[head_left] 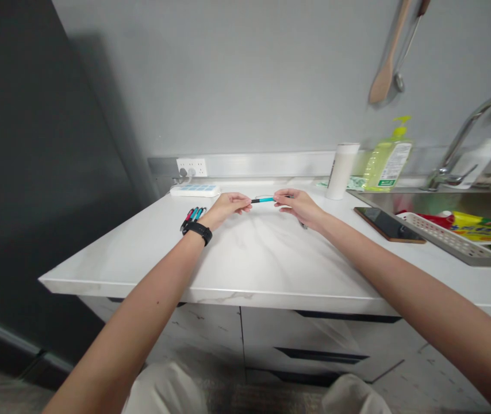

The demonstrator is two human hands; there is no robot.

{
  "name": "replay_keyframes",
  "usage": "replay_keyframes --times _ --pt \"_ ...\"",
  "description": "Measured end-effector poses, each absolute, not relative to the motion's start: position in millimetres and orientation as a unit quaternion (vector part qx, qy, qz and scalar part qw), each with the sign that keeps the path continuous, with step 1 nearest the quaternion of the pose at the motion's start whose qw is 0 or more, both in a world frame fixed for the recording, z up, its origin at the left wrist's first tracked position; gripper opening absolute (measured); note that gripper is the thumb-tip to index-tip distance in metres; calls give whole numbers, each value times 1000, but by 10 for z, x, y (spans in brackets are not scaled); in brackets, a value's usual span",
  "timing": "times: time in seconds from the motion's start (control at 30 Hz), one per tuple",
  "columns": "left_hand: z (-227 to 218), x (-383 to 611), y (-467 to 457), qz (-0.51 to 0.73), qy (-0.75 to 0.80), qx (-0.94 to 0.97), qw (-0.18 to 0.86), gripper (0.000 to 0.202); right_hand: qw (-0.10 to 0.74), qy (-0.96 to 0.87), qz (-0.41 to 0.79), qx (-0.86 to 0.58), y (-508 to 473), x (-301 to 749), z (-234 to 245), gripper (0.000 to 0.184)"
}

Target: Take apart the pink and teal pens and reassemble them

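Observation:
Both my hands hold one teal pen [263, 200] level above the white countertop [254, 259]. My left hand [228, 207], with a black band on its wrist, pinches the pen's dark left end. My right hand [298, 206] is closed on the pen's right end. Several more pens [194, 216], red, teal and dark, lie together on the counter just behind my left wrist. Something thin and dark shows beneath my right hand, too hidden to name.
A white power strip [194, 190] lies by the wall socket [191, 167]. A white cylinder [342, 171] and a green soap bottle [388, 161] stand at the back. A phone [387, 225] lies beside the sink [444, 207], which holds a white rack [439, 233]. A wooden spoon [387, 63] hangs above.

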State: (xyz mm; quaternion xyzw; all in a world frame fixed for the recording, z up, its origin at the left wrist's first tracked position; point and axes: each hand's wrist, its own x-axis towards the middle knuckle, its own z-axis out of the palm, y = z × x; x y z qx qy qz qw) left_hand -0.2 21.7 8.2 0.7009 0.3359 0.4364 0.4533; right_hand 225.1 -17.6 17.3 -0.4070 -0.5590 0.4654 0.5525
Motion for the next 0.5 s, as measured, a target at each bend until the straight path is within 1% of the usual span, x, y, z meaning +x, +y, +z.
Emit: replay_keyframes --times 0.07,0.13,0.2,0.3,0.37,0.5 --pt "68 -1 231 418 342 691 480 35 570 -583 433 -385 -175 2245 178 34" --pt "62 -2 235 412 340 692 486 35 577 -599 407 -379 -168 2243 182 34" --pt "68 -1 224 420 330 700 474 34 578 -594 398 -393 -160 2243 181 33" --pt "97 9 186 440 318 715 441 33 579 -557 422 -421 -156 2239 170 33" --pt "121 22 156 446 318 725 417 32 575 -528 450 -433 -156 2232 159 28" --pt "150 49 112 441 318 747 382 31 556 -486 503 -449 -158 2227 151 11"
